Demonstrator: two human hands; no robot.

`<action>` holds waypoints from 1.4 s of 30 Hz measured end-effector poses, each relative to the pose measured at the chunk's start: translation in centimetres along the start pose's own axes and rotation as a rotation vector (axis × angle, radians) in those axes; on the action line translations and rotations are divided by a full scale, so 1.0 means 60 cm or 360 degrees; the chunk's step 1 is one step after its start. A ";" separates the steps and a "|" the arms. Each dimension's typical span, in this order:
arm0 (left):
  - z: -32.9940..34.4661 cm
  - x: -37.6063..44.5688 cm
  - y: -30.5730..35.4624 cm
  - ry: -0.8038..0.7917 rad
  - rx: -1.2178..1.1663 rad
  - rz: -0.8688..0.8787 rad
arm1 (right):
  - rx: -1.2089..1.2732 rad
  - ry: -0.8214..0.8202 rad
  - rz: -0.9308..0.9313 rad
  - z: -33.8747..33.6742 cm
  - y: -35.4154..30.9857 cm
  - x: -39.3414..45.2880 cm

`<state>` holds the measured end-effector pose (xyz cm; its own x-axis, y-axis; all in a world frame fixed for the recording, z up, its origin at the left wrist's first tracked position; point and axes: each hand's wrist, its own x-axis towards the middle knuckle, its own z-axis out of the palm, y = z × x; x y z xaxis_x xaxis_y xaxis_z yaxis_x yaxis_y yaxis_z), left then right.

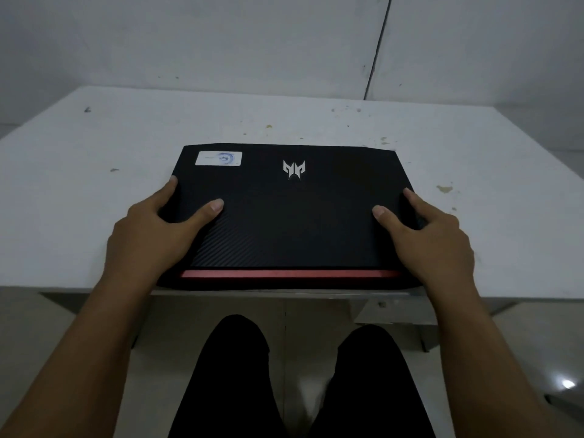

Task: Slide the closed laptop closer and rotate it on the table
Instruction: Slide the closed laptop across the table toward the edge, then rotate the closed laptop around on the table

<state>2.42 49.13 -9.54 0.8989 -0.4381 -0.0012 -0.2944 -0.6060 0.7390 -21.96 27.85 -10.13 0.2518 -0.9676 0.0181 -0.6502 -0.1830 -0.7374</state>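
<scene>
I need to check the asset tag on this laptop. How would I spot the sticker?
On the white table lies a closed black laptop. The sticker sits in the lid's far left corner: a pale rectangle with a round bluish seal, left of the silver logo.

The closed laptop is laid flat on the surface, at its near edge and roughly centred between left and right. The left hand is placed on the laptop's left side, the right hand on its right side, thumbs resting on the lid. A wall stands behind the surface. The person's legs are seen below the near edge.
</scene>
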 end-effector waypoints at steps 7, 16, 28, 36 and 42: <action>-0.005 0.010 0.003 -0.0063 0.0220 -0.0012 | -0.0225 -0.0087 -0.0051 -0.003 -0.002 0.000; -0.013 0.039 -0.001 -0.0208 0.0760 0.0056 | -0.0902 -0.0301 -0.0204 -0.006 -0.006 0.015; -0.012 0.053 -0.002 -0.0157 0.1384 0.0287 | -0.1084 -0.0247 -0.0300 -0.020 0.006 0.016; 0.042 -0.063 -0.013 0.0022 0.1073 0.0118 | -0.0991 -0.0187 -0.0315 -0.012 0.018 0.001; 0.061 -0.044 -0.018 0.0249 0.0985 0.0162 | -0.1086 -0.0150 -0.0278 -0.007 0.007 -0.013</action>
<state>-0.80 48.52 -12.77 0.8796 -0.4400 0.1810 -0.4714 -0.8577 0.2053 -22.76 28.46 -10.19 0.4342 -0.9007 0.0164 -0.8908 -0.4320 -0.1410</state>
